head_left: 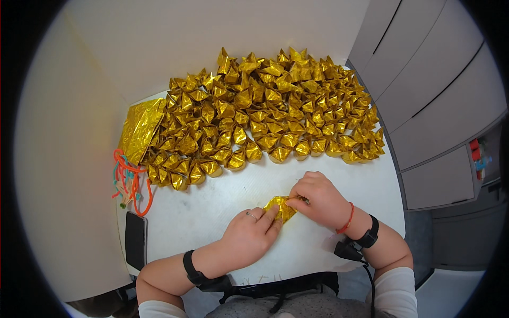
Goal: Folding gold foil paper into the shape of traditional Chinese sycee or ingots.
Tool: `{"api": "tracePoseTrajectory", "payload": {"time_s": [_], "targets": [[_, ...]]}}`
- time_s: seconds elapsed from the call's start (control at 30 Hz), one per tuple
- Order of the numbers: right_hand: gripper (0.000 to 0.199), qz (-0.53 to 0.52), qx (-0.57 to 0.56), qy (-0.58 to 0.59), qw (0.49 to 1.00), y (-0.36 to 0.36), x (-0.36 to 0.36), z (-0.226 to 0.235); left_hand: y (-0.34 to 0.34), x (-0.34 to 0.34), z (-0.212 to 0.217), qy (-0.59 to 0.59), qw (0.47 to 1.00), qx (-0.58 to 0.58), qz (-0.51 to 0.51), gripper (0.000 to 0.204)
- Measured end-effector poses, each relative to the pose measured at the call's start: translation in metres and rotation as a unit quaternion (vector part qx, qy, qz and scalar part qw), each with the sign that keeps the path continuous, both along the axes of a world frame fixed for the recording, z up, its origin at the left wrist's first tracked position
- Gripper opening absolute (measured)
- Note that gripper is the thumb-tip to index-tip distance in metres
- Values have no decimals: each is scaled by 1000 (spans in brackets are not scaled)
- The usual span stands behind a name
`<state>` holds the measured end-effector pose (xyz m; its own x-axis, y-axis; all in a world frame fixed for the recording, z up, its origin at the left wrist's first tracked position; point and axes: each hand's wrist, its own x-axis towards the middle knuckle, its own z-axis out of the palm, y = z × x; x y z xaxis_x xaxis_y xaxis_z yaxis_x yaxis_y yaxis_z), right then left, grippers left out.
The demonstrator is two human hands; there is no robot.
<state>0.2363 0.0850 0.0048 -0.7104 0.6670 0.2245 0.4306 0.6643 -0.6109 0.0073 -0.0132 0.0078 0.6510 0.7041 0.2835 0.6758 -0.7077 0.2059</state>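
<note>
Far left of white table [212, 212]: black phone [136, 238], coloured strings [130, 183], stack of gold foil sheets [140, 127]; behind — heap of folded gold ingots [270, 114]; left hand [252, 233] presses fingers together flat on the gold foil piece [280, 206] at table centre; right hand [321, 199] pinches its right edge.

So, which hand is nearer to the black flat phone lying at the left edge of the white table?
Left. The left hand lies right of the black flat phone, pressing the gold foil paper piece. The right hand is farther right, beyond that piece.
</note>
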Motion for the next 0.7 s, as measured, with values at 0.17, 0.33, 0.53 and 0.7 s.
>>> {"api": "tracePoseTrajectory", "payload": {"time_s": [0.17, 0.33, 0.53, 0.7], "targets": [[14, -4, 3, 4, 1000, 0, -2, -2, -1, -1, 3, -4, 1000, 9, -2, 36], [13, -11, -2, 3, 1000, -1, -2, -2, 2, 0, 6, -8, 1000, 2, -2, 34], [13, -14, -8, 0, 1000, -1, -2, -3, 4, 2, 6, -16, 1000, -16, 4, 36], [14, -17, -7, -3, 1000, -1, -3, -3, 7, 3, 8, -11, 1000, -11, 4, 46]]}}
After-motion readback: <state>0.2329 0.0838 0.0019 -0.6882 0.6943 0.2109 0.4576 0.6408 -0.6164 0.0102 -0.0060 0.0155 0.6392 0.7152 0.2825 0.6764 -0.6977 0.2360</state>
